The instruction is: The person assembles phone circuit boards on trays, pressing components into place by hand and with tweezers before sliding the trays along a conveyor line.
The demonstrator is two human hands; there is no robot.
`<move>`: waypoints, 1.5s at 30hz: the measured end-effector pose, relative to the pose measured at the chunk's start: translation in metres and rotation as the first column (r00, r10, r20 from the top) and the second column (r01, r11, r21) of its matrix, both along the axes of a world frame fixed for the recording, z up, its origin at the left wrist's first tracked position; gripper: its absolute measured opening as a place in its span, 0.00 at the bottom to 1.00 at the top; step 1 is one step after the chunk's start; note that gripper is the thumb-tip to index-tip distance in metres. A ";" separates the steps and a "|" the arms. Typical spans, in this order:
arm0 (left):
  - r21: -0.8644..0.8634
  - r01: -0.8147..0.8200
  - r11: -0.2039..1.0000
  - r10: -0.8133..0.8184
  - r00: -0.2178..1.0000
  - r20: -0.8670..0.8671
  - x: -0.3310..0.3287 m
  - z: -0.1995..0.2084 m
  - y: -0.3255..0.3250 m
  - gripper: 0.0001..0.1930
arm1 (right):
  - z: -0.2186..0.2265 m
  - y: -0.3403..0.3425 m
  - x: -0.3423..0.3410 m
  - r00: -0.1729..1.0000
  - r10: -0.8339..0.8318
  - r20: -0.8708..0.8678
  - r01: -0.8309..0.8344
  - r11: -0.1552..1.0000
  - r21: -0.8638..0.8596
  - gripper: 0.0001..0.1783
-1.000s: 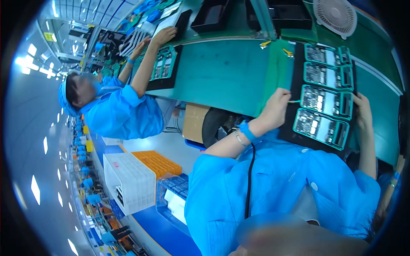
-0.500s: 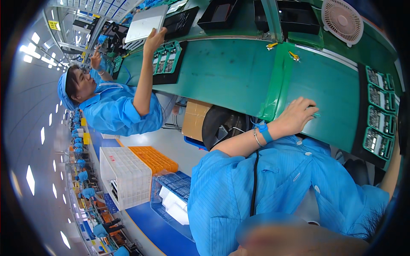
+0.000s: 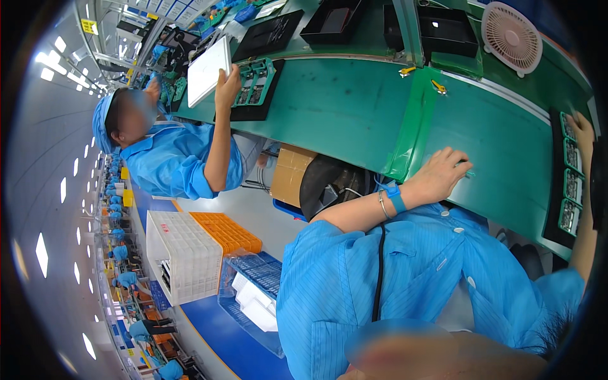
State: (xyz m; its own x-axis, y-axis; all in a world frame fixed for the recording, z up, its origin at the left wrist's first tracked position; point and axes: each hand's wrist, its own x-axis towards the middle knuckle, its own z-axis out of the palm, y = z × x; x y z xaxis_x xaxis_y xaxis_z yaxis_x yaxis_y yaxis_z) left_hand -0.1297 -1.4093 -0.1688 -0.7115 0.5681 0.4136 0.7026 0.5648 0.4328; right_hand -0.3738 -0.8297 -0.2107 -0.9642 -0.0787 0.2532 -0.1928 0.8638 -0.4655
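1. While the left forearm slants over the near edge of the bench (image 3: 342,101), the left hand (image 3: 441,174) is palm-down, fingers curled around a slim teal tool (image 3: 469,173) whose end shows past them.
2. Stretched far out, the right hand (image 3: 581,132) is at the far end of a black tray (image 3: 555,232), fingers bent beside the topmost board; whether it grasps anything, I cannot tell.
3. That tray lies at the bench's right side, bearing four green-framed boards (image 3: 572,186) in one row.
4. Beyond are two yellow levers (image 3: 438,87), two black boxes (image 3: 328,24) and one fan (image 3: 512,37).
5. To the left, one co-worker's hand (image 3: 227,87) holds one white panel (image 3: 209,71).
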 end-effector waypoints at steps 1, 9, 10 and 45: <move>-0.018 -0.056 0.998 0.055 0.998 -0.016 0.000 -0.001 -0.021 0.14 | 0.026 -0.117 0.005 0.988 0.133 -0.084 -0.139 0.988 -0.067 0.18; 0.142 -0.097 0.985 0.112 0.988 -0.103 0.023 -0.014 0.013 0.15 | 0.086 -0.410 0.127 0.927 0.374 -0.030 -0.374 0.927 0.012 0.20; 0.149 -0.120 0.982 0.140 0.982 -0.130 0.020 -0.015 0.007 0.16 | 0.070 -0.436 0.124 0.915 0.399 -0.057 -0.402 0.912 -0.077 0.20; 0.111 -0.140 0.984 0.152 0.982 -0.110 0.001 -0.014 -0.035 0.15 | 0.014 -0.489 0.116 0.860 0.507 0.059 -0.426 0.776 -0.466 0.14</move>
State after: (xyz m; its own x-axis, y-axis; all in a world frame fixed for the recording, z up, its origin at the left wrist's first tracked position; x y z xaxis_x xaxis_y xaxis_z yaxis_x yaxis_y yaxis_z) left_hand -0.1282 -1.4448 -0.1829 -0.7266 0.4119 0.5498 0.6652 0.6220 0.4131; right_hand -0.2578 -1.3191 -0.1971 -0.8670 -0.4549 0.2035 -0.4022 0.3977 -0.8246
